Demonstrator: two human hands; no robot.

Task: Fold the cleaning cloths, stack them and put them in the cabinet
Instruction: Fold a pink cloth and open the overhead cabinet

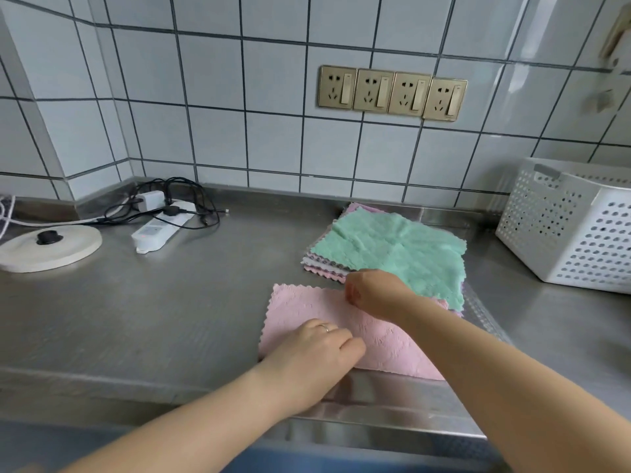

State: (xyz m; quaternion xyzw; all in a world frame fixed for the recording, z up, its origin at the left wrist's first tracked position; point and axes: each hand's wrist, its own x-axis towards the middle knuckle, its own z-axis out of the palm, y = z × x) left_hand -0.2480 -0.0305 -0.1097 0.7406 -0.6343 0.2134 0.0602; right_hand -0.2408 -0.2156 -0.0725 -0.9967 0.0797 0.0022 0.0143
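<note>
Pink cleaning cloth (314, 312) lies flat on the stainless steel counter (170, 302) at its near edge, right of centre; the left hand (317, 349) rests on its near part with fingers curled down against the fabric, a ring on one finger, though whether they pinch the cloth or only press it cannot be told; the right hand (372, 293) sits at the cloth's far right corner, fingers bent and closed on the scalloped edge there, seemingly pinching it. Just beyond, touching the pink cloth's far right side, a stack of unfolded cloths (386, 254) lies on the counter with a mint green cloth (392, 244) on top and pink, white and lilac edges showing beneath. At far right stands a white perforated plastic basket (563, 227). At far left lie a white power strip (160, 227) with a plugged adapter and tangled black cables (184, 196), and nearer the left edge a round cream kettle base (47, 247) with a black centre. Four brass-coloured wall sockets (392, 92) sit in a row on the white-tiled wall (205, 97) above the cloths.
</note>
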